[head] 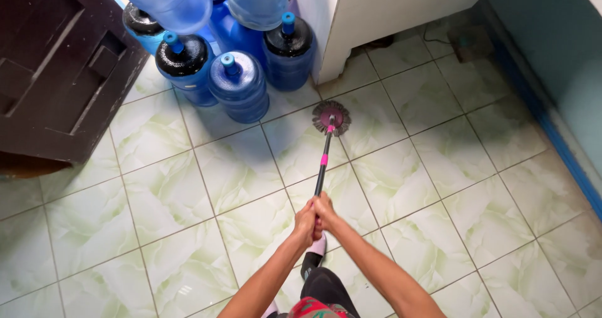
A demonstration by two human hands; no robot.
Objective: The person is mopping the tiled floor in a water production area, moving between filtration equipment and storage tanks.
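Pale green tiled floor [163, 192], with left hand [305, 225] and right hand [324, 210] both clamped around mop [330, 119] handle, round head flat near the water jugs [238, 83] at the floor's far edge, no wet streaks discernible.

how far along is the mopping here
Hard to call any tile finished: the floor shows no clear wet or dry line. In hand: both the left hand and right hand grip the mop handle, with the round mop head on the tile beside the blue water jugs. The tiles along the blue wall look untouched, as far as I can tell.
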